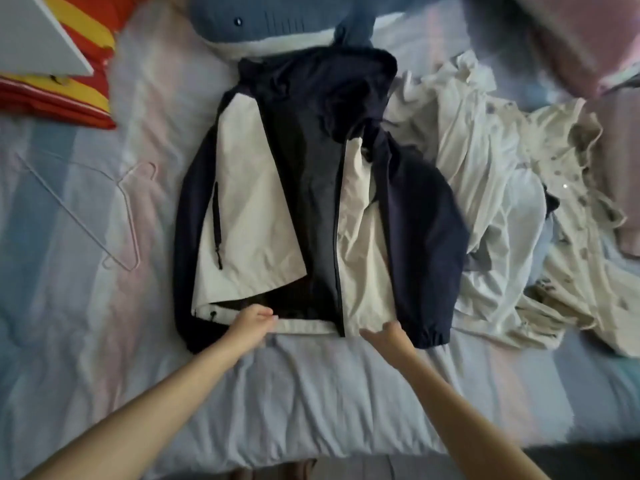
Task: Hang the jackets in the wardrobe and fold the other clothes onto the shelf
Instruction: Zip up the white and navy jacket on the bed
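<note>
On bed, jkt lies flat; L grip, R grip hold hem.

The bed fills almost all the view. Its wrinkled sheet has wide pale stripes of blue, pink and white. At the far edge lies a blue-grey plush shark with a white belly and 1 small dark eye showing. In the far left corner there is a red and yellow striped cloth thing, and a flat white panel partly covers it. In the far right corner a pink bedding heap is blurred. Below the bed's near edge runs a dark strip of floor.
</note>
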The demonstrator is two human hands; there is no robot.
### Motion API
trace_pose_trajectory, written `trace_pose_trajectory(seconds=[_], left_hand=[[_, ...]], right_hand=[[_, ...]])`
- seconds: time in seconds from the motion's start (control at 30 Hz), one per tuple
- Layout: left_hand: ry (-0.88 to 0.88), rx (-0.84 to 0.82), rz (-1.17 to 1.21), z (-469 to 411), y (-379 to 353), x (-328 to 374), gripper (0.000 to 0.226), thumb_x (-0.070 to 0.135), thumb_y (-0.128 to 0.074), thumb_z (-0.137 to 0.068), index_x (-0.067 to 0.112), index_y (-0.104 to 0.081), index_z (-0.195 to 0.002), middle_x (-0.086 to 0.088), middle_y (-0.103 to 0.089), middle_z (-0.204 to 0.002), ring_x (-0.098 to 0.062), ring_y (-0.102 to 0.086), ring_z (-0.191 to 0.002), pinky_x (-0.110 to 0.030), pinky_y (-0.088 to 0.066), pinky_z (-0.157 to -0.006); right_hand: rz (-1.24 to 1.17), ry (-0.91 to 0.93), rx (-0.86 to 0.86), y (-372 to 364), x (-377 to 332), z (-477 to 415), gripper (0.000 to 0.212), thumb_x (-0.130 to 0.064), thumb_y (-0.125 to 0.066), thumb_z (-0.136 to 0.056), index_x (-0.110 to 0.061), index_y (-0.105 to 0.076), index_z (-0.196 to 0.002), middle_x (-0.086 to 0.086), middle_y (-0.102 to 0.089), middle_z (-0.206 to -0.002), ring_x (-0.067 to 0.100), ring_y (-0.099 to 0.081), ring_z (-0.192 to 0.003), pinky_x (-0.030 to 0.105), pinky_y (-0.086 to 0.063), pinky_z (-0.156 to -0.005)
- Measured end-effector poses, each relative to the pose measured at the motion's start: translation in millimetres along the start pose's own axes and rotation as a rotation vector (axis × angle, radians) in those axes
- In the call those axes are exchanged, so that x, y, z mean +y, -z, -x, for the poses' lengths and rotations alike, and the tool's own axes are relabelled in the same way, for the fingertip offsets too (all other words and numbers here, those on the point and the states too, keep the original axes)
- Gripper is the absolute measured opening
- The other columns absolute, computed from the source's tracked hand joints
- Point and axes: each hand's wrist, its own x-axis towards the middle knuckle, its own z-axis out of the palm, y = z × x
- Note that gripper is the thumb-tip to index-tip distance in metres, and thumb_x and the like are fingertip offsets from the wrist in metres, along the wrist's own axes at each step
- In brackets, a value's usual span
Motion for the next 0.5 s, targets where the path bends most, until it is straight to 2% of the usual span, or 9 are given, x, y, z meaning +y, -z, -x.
trace_pose_trajectory(seconds=[0.07, 0.1, 0.17, 0.2, 0.23, 0.3, 0.4, 0.43, 0.5], left_hand=[[0.094, 0.02, 0.347, -18, -19, -10, 0.042, 0.015, -0.058, -0.094, -0.004, -0.048, -0.13, -0.013, -0.059, -0.107, -0.016, -0.06, -0.087, -0.021, -0.048, -0.063], [0.126, 0.015, 0.528, -23, -22, -6, 0.044, 0.017, -0.058, -0.094, -0.002, -0.046, -0.132, -0.011, -0.056, -0.11, -0.017, -0.06, -0.092, -0.021, -0.049, -0.063], [0.218, -0.042, 0.884, -35, -32, 2, 0.045, 0.022, -0.057, -0.094, 0.005, -0.044, -0.134, -0.008, -0.049, -0.117, -0.02, -0.055, -0.114, -0.027, -0.049, -0.079], [0.261, -0.06, 1.035, -42, -37, 6, 0.041, 0.025, -0.057, -0.093, 0.008, -0.047, -0.13, -0.008, -0.046, -0.117, -0.019, -0.054, -0.115, -0.026, -0.048, -0.08], [0.293, -0.053, 1.142, -50, -40, 9, 0.033, 0.027, -0.058, -0.093, 0.009, -0.053, -0.12, -0.008, -0.046, -0.114, -0.015, -0.057, -0.104, -0.02, -0.048, -0.07], [0.317, -0.013, 1.243, -60, -44, 12, 0.017, 0.03, -0.06, -0.091, 0.014, -0.058, -0.096, -0.006, -0.051, -0.105, -0.002, -0.049, -0.064, -0.011, -0.035, -0.041], [0.297, 0.016, 1.378, -72, -48, 15, 0.016, 0.031, -0.055, -0.095, 0.016, -0.057, -0.095, -0.002, -0.057, -0.093, 0.001, -0.047, -0.041, -0.011, -0.027, -0.032], [0.297, 0.039, 1.424, -73, -48, 17, 0.015, 0.028, -0.051, -0.097, 0.014, -0.055, -0.1, -0.002, -0.058, -0.09, 0.0, -0.053, -0.04, -0.01, -0.029, -0.032], [0.312, 0.091, 1.5, -70, -50, 20, 0.018, 0.022, -0.044, -0.101, 0.007, -0.052, -0.105, -0.01, -0.061, -0.089, -0.01, -0.065, -0.047, -0.013, -0.042, -0.037]], right_hand=[[-0.243, -0.116, -0.054, -25, 12, -16, 0.069, -0.048, -0.071, -0.08, 0.0, -0.049, -0.124, 0.011, -0.057, -0.115, 0.022, -0.057, -0.097, 0.028, -0.044, -0.07], [-0.368, -0.138, -0.098, -32, 11, -20, 0.06, -0.046, -0.071, -0.08, -0.002, -0.053, -0.117, 0.009, -0.058, -0.106, 0.02, -0.057, -0.089, 0.027, -0.045, -0.066], [-0.597, -0.189, -0.144, -48, 10, -28, 0.041, -0.037, -0.072, -0.082, -0.006, -0.057, -0.103, 0.005, -0.055, -0.086, 0.014, -0.051, -0.072, 0.025, -0.042, -0.059], [-0.647, -0.194, -0.133, -58, 9, -33, 0.038, -0.034, -0.074, -0.081, -0.007, -0.055, -0.1, 0.004, -0.052, -0.08, 0.013, -0.048, -0.067, 0.025, -0.039, -0.057], [-0.68, -0.205, -0.109, -65, 5, -37, 0.044, -0.033, -0.077, -0.078, -0.008, -0.052, -0.105, 0.004, -0.052, -0.082, 0.014, -0.048, -0.067, 0.026, -0.04, -0.057], [-0.673, -0.254, -0.053, -77, -4, -41, 0.078, -0.04, -0.084, -0.068, -0.007, -0.041, -0.125, 0.007, -0.055, -0.106, 0.02, -0.055, -0.084, 0.032, -0.05, -0.063], [-0.616, -0.312, 0.02, -82, -17, -48, 0.107, -0.052, -0.086, -0.058, -0.002, -0.032, -0.137, 0.011, -0.049, -0.127, 0.029, -0.056, -0.105, 0.044, -0.053, -0.087], [-0.61, -0.31, 0.021, -82, -17, -50, 0.101, -0.052, -0.085, -0.059, -0.002, -0.036, -0.133, 0.011, -0.05, -0.124, 0.029, -0.056, -0.105, 0.045, -0.052, -0.09], [-0.633, -0.24, 0.032, -81, -16, -52, 0.065, -0.04, -0.081, -0.071, -0.007, -0.045, -0.115, 0.009, -0.056, -0.105, 0.028, -0.057, -0.097, 0.047, -0.052, -0.091]])
